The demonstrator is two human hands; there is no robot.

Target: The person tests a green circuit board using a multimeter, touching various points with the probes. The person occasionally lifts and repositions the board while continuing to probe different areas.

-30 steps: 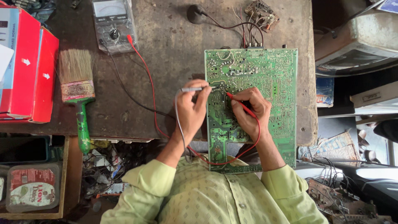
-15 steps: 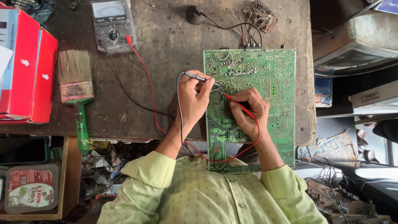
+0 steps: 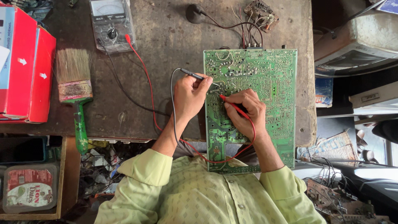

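Nearest the camera: pale green shirt sleeves (image 3: 137,166), both forearms reaching out over the bench edge.

Right hand (image 3: 244,110) is closed in a pen grip on the red probe (image 3: 234,107), tip down on the solder side of the green circuit board (image 3: 253,103), just left of board centre. Red lead (image 3: 153,99) loops back under the wrist, then runs away to the left.

Left hand (image 3: 190,96) is pinched shut on the black probe (image 3: 191,74). Its tip sits at the board's left edge, just above and left of the red tip. The two tips are close but apart.

Change: a second ago the left hand held the black probe lower, level with the red tip. Half a second ago it had lifted toward the board's upper left, and it's there now. The right hand and red probe have barely moved. So red stays on its point while black has moved to another one, by my read.

Left of the left hand: bare dark bench top (image 3: 166,37), then a green-handled paintbrush (image 3: 76,91), then red cartons (image 3: 25,70) at the far left.

Beyond the hands: an analog multimeter (image 3: 111,25) up left with both leads plugged in. A small wired component module (image 3: 260,11) sits past the board's far edge.

Right of the right hand, off the bench: stacked equipment casings (image 3: 356,45).
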